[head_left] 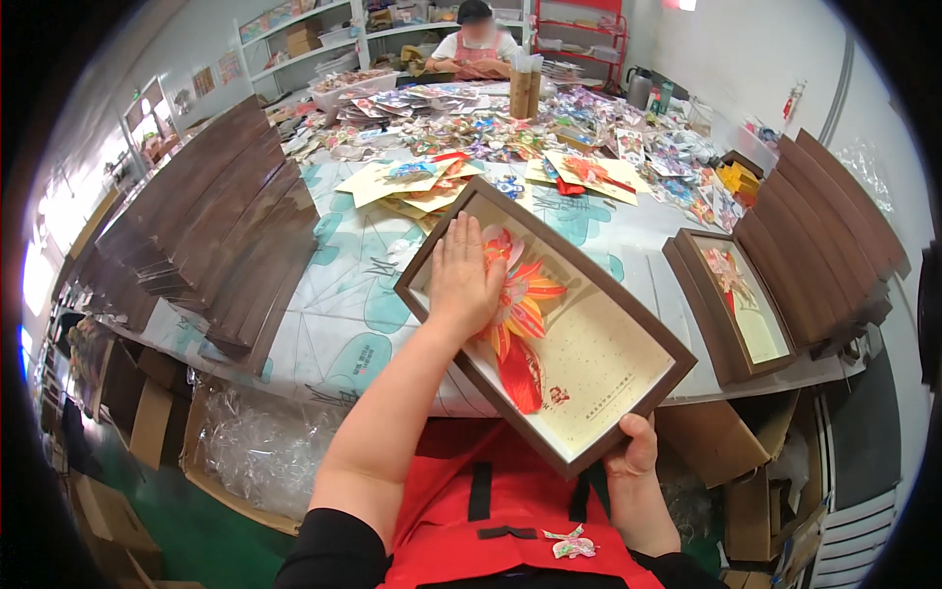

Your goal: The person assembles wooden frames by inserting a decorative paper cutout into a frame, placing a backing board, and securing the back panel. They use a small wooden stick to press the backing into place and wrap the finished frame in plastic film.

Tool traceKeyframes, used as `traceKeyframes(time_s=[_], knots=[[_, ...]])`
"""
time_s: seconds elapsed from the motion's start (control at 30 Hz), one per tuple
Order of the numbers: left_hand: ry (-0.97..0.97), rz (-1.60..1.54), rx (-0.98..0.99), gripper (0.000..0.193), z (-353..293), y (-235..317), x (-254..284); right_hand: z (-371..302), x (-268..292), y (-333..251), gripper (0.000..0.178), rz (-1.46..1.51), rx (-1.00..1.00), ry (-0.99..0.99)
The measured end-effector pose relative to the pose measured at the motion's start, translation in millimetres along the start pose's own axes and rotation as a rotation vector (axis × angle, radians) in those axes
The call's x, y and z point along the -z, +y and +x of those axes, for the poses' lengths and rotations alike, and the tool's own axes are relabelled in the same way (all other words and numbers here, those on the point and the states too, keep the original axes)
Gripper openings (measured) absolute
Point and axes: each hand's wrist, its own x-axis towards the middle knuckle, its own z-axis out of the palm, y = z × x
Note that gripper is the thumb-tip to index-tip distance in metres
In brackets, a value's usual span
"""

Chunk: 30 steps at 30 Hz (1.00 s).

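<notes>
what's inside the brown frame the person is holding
Inside the brown frame lies a cream card with a red and orange paper flower. The left hand presses flat on the flower's left part, hiding what lies beneath it. The right hand grips the frame's lower edge.

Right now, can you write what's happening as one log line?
left hand: flat on paper flower | right hand: grips brown frame bottom edge | frame: tilted over table edge

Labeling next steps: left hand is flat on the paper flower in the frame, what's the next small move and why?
Probably lift the left hand off: the paper flower already lies flat against the card inside the frame, whose lower edge the right hand grips.
</notes>
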Motion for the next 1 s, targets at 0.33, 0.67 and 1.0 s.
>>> traceKeyframes(time_s=[0.33, 0.67, 1.0], knots=[[-0.38, -0.403, -0.686, 0.069, -85.8, 132.7, 11.4, 12.0, 16.8, -23.1, 0.068, 0.126, 0.112, 0.039], [-0.154, -0.417, -0.142, 0.065, -125.9, -9.0, 25.5, 24.2, 61.2, -158.9, 0.065, 0.02, 0.457, 0.644], [0.143, -0.343, 0.294, 0.044, -182.9, -86.0, 62.5, 69.1, 166.3, -244.2, 0.052, 0.047, 0.537, 0.692]])
